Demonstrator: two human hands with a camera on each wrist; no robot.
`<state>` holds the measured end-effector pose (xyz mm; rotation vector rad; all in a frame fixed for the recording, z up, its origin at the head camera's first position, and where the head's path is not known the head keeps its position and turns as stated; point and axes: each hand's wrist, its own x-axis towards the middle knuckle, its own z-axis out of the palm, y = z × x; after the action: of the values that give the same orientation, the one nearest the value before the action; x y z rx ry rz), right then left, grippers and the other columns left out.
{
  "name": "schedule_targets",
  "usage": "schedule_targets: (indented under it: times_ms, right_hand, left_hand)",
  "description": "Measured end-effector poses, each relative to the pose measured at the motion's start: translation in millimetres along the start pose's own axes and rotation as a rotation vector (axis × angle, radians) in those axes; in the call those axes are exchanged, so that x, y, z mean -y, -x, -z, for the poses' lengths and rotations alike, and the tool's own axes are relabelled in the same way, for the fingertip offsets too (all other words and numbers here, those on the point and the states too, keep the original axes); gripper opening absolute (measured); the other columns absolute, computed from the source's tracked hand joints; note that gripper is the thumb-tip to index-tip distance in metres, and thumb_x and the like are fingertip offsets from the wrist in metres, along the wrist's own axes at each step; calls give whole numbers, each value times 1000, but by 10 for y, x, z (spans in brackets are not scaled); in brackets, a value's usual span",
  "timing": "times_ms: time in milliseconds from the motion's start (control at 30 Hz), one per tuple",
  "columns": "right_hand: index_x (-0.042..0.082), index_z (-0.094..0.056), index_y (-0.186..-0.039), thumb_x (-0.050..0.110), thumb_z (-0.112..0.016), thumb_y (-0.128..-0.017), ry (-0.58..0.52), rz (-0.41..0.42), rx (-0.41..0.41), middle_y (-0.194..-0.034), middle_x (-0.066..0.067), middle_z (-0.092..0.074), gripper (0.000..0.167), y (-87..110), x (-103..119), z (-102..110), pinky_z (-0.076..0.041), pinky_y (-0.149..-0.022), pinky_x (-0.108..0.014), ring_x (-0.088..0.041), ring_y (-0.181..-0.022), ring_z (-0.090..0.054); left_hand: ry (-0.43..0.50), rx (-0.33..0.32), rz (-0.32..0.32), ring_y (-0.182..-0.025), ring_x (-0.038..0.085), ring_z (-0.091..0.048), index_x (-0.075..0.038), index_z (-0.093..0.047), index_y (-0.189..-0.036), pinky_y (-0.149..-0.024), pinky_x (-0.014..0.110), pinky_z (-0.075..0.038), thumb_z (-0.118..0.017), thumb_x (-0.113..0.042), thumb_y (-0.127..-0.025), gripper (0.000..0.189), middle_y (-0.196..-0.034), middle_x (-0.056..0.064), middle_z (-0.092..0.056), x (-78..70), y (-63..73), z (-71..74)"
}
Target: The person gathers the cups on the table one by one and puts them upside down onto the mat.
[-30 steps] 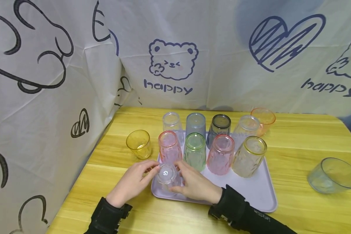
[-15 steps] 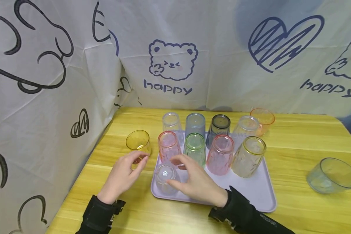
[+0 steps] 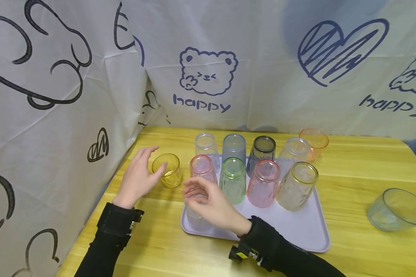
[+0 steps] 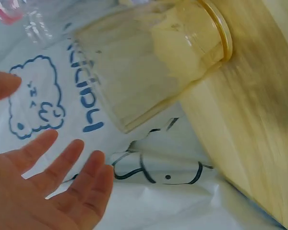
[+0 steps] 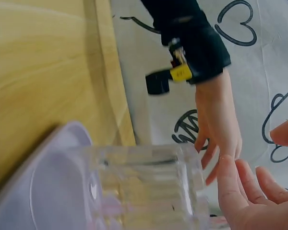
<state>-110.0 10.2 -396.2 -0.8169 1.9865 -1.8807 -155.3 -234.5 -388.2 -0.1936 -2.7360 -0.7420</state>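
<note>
My left hand (image 3: 136, 179) is at the near left side of a yellow glass (image 3: 172, 177), thumb and fingers spread apart. In the left wrist view a gap shows between the fingers and this yellow glass (image 4: 149, 62), which stands mouth up on the table. My right hand (image 3: 213, 207) hovers over the front left corner of the lilac tray (image 3: 298, 231), fingers loosely bent and holding nothing. Below it, partly hidden, is a clear glass (image 3: 195, 223) standing upside down. The right wrist view shows the fingers just off the clear glass (image 5: 144, 187).
Two rows of upside-down glasses fill the tray's back, among them a green glass (image 3: 233, 184), a pink glass (image 3: 263, 188) and a pale yellow glass (image 3: 296, 190). An orange glass (image 3: 315, 140) stands behind the tray, a bluish bowl-like glass (image 3: 390, 213) at right. White cloth hangs behind.
Both hands have let go of the clear glass, now on the tray. My left hand has moved left and away to the yellow glass; the right has lifted slightly off the clear glass.
</note>
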Motion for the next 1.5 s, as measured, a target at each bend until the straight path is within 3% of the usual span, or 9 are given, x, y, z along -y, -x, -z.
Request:
schedule_targets:
  times_ms: [67, 200, 367, 633, 800, 1100, 1333, 1500]
  right_hand:
    - [-1, -52, -135, 7, -61, -96, -15, -33, 9, -123, -23, -63, 41, -27, -5, -19, -55, -96, -22, -34, -114, -64]
    - [0, -53, -134, 9, -59, -97, -20, -64, 12, -122, -23, -63, 39, -66, -37, -48, -55, -94, -22, -33, -113, -65]
    - [1, -53, -135, 9, -56, -97, -41, -106, 24, -123, -22, -63, 39, -100, -52, -71, -55, -91, -21, -36, -115, -65]
    - [-1, -51, -136, 6, -52, -97, -70, -128, 34, -122, -23, -62, 40, -121, -56, -82, -56, -92, -22, -38, -114, -66]
    - [-3, -51, -137, 3, -50, -95, -76, -125, 42, -122, -25, -61, 42, -138, -80, -97, -58, -92, -25, -33, -110, -68]
    - [-8, -47, -138, 3, -51, -97, -152, -152, 51, -125, -33, -59, 43, -166, -97, -109, -59, -95, -33, -45, -114, -65]
    - [-7, -47, -138, 5, -51, -97, -177, -164, 62, -126, -32, -58, 42, -163, -84, -112, -59, -96, -33, -43, -115, -65]
    - [-6, -47, -138, 5, -51, -97, -185, -164, 69, -127, -31, -58, 43, -167, -83, -117, -58, -99, -41, -46, -116, -64]
  left_hand:
    - [-34, 63, 31, -132, 45, -50, -5, -44, -148, -106, 63, -44, -63, -42, -96, 67, -147, 24, -49, 23, -70, -21]
    - [-79, 155, 77, -136, 48, -46, -7, -34, -155, -107, 67, -42, -65, -54, -91, 85, -154, 26, -42, 65, -182, -114]
    - [-77, 212, 108, -137, 49, -45, -8, -29, -157, -106, 68, -43, -70, -56, -86, 95, -156, 26, -40, 82, -235, -217]
    - [-52, 199, 92, -122, 42, -59, -8, -33, -156, -94, 58, -53, -74, -49, -85, 92, -142, 23, -55, 109, -206, -243]
    - [-46, 193, 96, -123, 42, -58, -8, -33, -156, -95, 58, -53, -75, -46, -86, 90, -142, 23, -55, 183, -125, -192]
    - [-65, 213, 131, -128, 44, -54, -8, -29, -158, -98, 61, -50, -73, -53, -85, 96, -152, 24, -45, 303, 44, -35]
    - [-101, 239, 147, -132, 49, -50, -5, -28, -157, -104, 65, -46, -74, -59, -83, 102, -153, 28, -42, 253, 24, -59]
    - [-143, 216, 139, -121, 51, -58, -8, -35, -155, -94, 64, -52, -74, -58, -81, 97, -146, 29, -47, 178, -23, -134]
